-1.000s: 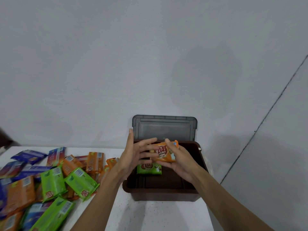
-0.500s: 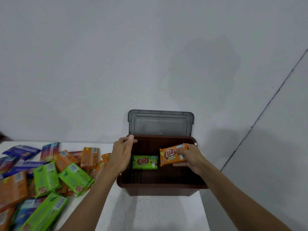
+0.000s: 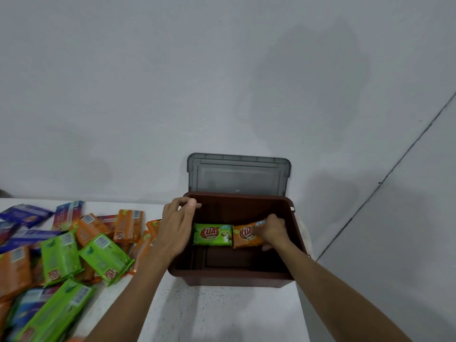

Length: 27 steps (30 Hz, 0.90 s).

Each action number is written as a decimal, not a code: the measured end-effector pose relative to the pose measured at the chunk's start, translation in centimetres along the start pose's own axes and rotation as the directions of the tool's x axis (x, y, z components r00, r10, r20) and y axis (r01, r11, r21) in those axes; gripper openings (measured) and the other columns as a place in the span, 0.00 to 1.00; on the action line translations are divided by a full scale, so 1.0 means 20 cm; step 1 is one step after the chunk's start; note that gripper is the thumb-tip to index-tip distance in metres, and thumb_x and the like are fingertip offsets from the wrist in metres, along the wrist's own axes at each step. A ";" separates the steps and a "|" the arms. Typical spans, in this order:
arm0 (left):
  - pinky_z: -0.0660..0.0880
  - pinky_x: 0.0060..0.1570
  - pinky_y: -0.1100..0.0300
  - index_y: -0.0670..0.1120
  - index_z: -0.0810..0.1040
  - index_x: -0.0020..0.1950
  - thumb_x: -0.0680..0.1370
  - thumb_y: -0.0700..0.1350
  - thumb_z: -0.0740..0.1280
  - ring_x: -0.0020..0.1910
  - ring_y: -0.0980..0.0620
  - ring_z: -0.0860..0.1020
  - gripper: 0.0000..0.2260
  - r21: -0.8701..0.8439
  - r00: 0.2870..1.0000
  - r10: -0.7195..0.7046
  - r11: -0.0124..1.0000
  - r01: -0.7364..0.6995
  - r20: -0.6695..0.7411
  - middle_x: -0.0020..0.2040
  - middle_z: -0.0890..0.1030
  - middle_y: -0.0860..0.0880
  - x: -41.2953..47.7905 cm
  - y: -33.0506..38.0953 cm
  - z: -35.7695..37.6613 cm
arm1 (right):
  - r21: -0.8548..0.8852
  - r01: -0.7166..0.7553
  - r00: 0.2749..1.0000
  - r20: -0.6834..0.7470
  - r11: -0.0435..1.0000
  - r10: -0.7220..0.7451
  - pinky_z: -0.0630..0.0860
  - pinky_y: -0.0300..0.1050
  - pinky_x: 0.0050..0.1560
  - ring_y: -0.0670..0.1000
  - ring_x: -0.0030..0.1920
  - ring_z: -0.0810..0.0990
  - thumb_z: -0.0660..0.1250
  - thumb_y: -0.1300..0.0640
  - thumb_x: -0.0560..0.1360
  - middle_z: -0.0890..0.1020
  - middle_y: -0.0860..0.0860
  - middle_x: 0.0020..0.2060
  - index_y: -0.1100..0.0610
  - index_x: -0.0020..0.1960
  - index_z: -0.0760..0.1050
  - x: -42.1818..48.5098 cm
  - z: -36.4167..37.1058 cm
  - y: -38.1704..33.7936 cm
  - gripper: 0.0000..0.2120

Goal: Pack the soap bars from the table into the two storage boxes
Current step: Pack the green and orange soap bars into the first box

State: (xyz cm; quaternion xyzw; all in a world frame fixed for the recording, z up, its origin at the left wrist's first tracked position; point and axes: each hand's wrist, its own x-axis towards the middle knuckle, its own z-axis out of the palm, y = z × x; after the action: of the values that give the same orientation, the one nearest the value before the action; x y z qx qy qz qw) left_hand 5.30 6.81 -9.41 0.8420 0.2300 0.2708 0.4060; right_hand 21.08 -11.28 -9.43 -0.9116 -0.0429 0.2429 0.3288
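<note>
White speckled table [image 3: 222, 314] carries a heap of green, orange and blue wrapped soap bars [image 3: 61, 255] at your left. One brown plastic storage box [image 3: 234, 276] holds two: a green wrapped soap bar [image 3: 212, 234] just beside an orange wrapped soap bar [image 3: 244, 237], gripped by your right hand [image 3: 272, 232]. Your left hand [image 3: 176, 225] clasps the box's left rim. Behind, its grey lid [image 3: 238, 175] stands open.

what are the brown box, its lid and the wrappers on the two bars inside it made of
Brown box: looks like rigid moulded plastic, matte, with a thick rim and stepped floor panel.
Lid: grey plastic, seemingly translucent, with moulded ridges round its edge.
Green bar and orange bar: thin printed film wrappers, probably plastic, slightly shiny.
</note>
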 end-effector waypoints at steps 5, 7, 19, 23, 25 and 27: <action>0.58 0.59 0.67 0.51 0.80 0.60 0.80 0.64 0.44 0.63 0.60 0.65 0.29 0.000 1.000 0.006 1.000 -0.006 -0.001 0.60 0.71 0.57 0.00 0.00 0.00 | -0.434 0.094 0.989 -0.061 0.896 -0.133 0.81 0.49 0.52 0.58 0.57 0.80 0.70 0.53 0.77 0.77 0.58 0.59 0.61 0.64 0.73 0.02 0.03 0.01 0.20; 0.58 0.59 0.67 0.51 0.80 0.60 0.82 0.60 0.46 0.63 0.60 0.65 0.26 0.001 1.000 0.004 1.000 -0.004 0.002 0.60 0.70 0.58 -0.01 0.01 0.00 | -0.573 0.142 0.974 -0.064 0.807 -0.217 0.79 0.47 0.51 0.56 0.55 0.81 0.67 0.54 0.79 0.78 0.57 0.57 0.60 0.63 0.74 0.02 0.03 0.01 0.15; 0.59 0.63 0.62 0.51 0.81 0.60 0.79 0.65 0.44 0.64 0.59 0.65 0.31 -0.019 1.000 -0.005 1.000 0.005 0.004 0.61 0.72 0.56 0.00 -0.02 0.00 | -0.704 0.303 0.932 0.077 0.643 -0.354 0.77 0.48 0.50 0.57 0.55 0.80 0.65 0.52 0.80 0.79 0.57 0.57 0.60 0.62 0.73 -0.01 0.02 0.01 0.15; 0.60 0.64 0.62 0.54 0.80 0.58 0.77 0.68 0.42 0.64 0.59 0.66 0.32 -0.070 1.000 -0.016 0.997 0.017 0.014 0.60 0.73 0.57 0.00 -0.01 -0.01 | -0.573 0.302 0.943 0.066 0.762 -0.325 0.72 0.45 0.45 0.57 0.53 0.80 0.67 0.46 0.78 0.78 0.57 0.53 0.60 0.58 0.74 -0.03 -0.03 -0.01 0.18; 0.61 0.65 0.62 0.55 0.80 0.58 0.78 0.67 0.42 0.65 0.60 0.68 0.31 -0.139 0.998 -0.034 0.989 0.042 0.058 0.61 0.74 0.57 0.00 0.00 -0.04 | -0.510 0.316 0.939 0.050 0.800 -0.340 0.71 0.44 0.41 0.54 0.45 0.79 0.67 0.43 0.77 0.78 0.55 0.46 0.58 0.49 0.74 -0.05 -0.05 -0.02 0.17; 0.65 0.67 0.57 0.57 0.81 0.58 0.79 0.68 0.44 0.65 0.62 0.70 0.30 -0.234 0.995 -0.054 0.970 0.071 0.079 0.62 0.76 0.58 -0.01 -0.02 -0.10 | -0.437 0.349 0.926 0.026 0.829 -0.376 0.70 0.44 0.36 0.52 0.40 0.78 0.67 0.39 0.75 0.79 0.53 0.40 0.57 0.43 0.74 -0.08 -0.06 -0.06 0.20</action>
State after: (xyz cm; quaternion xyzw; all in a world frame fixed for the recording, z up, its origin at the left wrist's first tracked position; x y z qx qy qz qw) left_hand 3.77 8.06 -8.81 0.7893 0.2078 0.2527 0.5197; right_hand 20.27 -11.42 -7.26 -0.9438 -0.2579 0.1326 0.1585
